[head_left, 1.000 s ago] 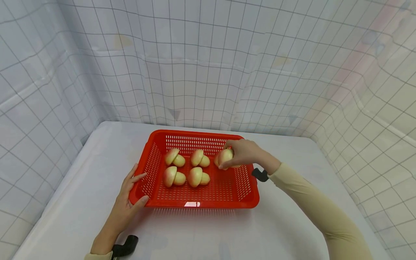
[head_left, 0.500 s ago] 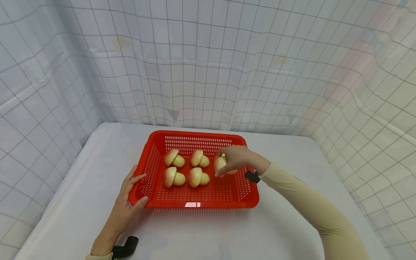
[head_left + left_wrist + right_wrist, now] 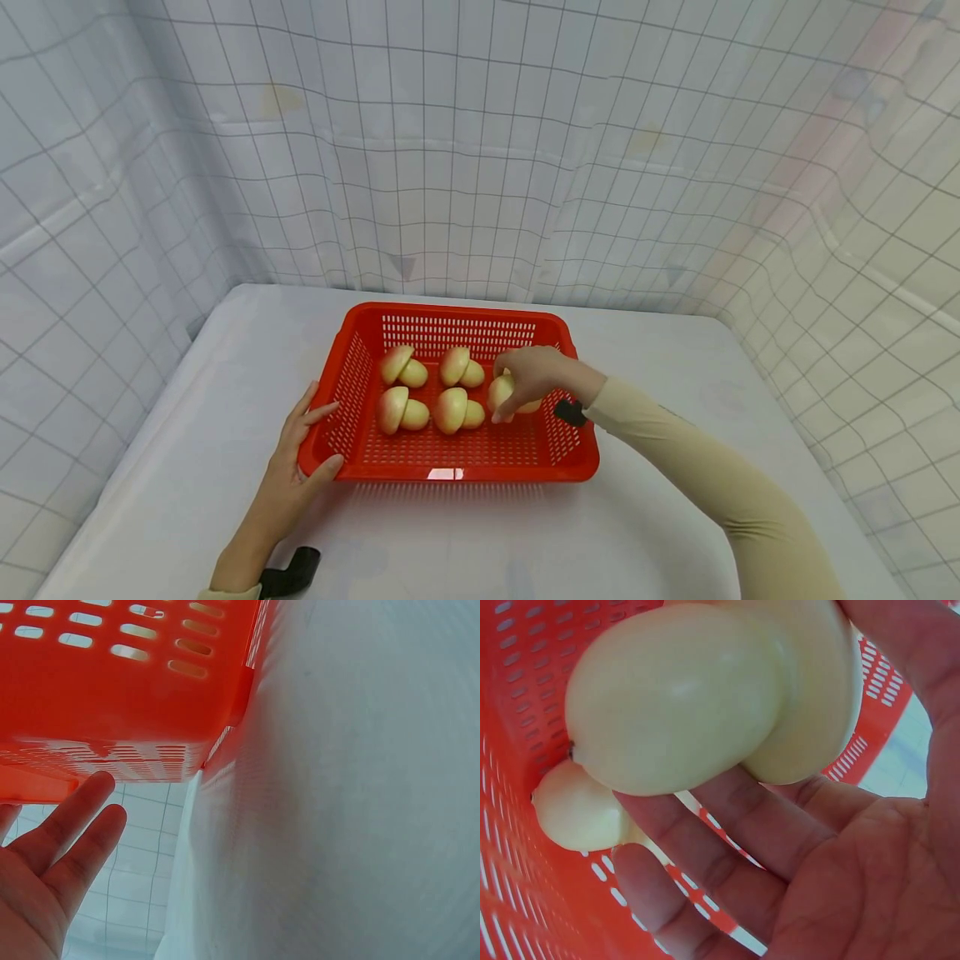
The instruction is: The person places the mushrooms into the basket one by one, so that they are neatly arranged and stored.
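A red plastic basket point(image 3: 495, 473) with slotted walls holds several toy mushrooms, cream with pinkish caps; two rows of them point(image 3: 452, 410) lie at its left and middle. Inside its right part my right hand point(image 3: 536, 375) grips another toy mushroom point(image 3: 501, 392), partly covered by the fingers. The right wrist view shows this mushroom's pale stem point(image 3: 667, 705) against the fingers, and a second pale stem point(image 3: 581, 808) beyond it, lower in the basket. My left hand point(image 3: 288, 471) rests at the basket's front left corner, thumb on the rim, fingers spread and fairly straight along the side.
Under the basket lies a white-covered table point(image 3: 645, 517). White curtains with a dark grid pattern point(image 3: 450, 167) enclose the back and both sides. A black wrist mount point(image 3: 291, 573) sits at the left wrist, another point(image 3: 570, 412) at the right.
My right hand has moved down and slightly left with the toy mushroom, from the basket's back right toward its middle right. The left hand and basket have stayed put.
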Demonstrator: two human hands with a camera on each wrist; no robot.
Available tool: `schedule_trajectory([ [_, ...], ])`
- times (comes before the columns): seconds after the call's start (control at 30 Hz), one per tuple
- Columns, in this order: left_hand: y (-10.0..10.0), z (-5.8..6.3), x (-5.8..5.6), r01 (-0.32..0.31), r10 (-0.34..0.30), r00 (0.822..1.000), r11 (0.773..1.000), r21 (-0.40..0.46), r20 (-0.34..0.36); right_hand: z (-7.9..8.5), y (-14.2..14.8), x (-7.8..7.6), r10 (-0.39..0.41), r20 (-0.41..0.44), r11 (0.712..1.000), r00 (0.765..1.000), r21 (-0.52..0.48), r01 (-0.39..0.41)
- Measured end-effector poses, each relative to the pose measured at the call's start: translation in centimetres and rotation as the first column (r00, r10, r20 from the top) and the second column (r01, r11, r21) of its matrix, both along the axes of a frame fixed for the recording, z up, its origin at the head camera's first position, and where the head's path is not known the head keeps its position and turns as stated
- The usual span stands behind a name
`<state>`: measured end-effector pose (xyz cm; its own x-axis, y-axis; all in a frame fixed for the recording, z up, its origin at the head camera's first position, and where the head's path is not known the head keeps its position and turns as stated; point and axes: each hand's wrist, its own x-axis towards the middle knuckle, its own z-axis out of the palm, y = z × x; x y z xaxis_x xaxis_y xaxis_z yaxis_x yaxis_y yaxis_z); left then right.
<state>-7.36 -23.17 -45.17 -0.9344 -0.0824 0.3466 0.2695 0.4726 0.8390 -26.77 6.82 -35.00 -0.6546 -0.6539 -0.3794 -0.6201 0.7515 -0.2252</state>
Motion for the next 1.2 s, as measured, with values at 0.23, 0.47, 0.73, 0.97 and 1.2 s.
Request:
schedule_trajectory([
  [0.23,0.0,-0.1,0.0,-0.004,0.004,1.0,1.0,-0.002,0.006,-0.7,-0.3,0.1,0.012,-0.003,0.999,1.0,0.034,-0.012],
  [0.47,0.1,0.0,0.0,-0.01,0.01,1.0,1.0,-0.002,0.012,-1.3,-0.4,0.3,-0.005,-0.013,0.998,1.0,0.056,0.005],
  [0.73,0.1,0.0,0.0,-0.012,0.012,1.0,1.0,0.004,0.025,-1.9,-0.4,0.3,-0.008,-0.014,0.997,1.0,0.076,0.009],
  [0.97,0.1,0.2,0.1,-0.003,0.003,1.0,1.0,0.009,0.005,-2.1,-0.5,0.3,-0.003,-0.012,0.997,1.0,0.076,0.004],
  [1.2,0.2,0.3,0.0,-0.007,0.007,1.0,1.0,0.007,0.006,-2.2,-0.5,0.3,-0.007,-0.002,0.997,1.0,0.079,0.007],
])
